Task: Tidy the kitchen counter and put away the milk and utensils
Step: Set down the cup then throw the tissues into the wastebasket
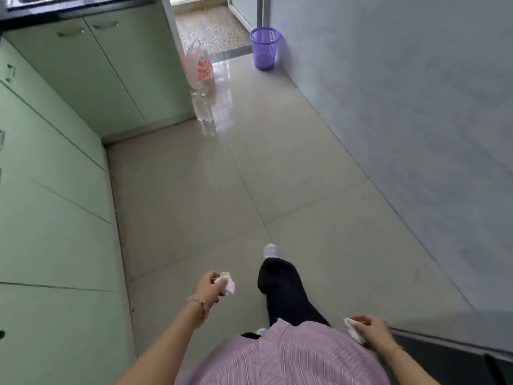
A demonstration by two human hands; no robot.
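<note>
My left hand is closed around a crumpled white tissue, held low over the floor in the lower middle of the head view. My right hand grips a second crumpled white tissue at the lower right, beside my striped pink shirt. A purple mesh waste basket stands on the floor far ahead, against the grey wall by the doorway. Neither milk nor utensils are in sight.
Pale green cabinets line the left side under a dark counter edge. A pink plastic bag and clear bottles stand by the cabinet corner. Glossy beige floor tiles run ahead; a grey wall bounds the right.
</note>
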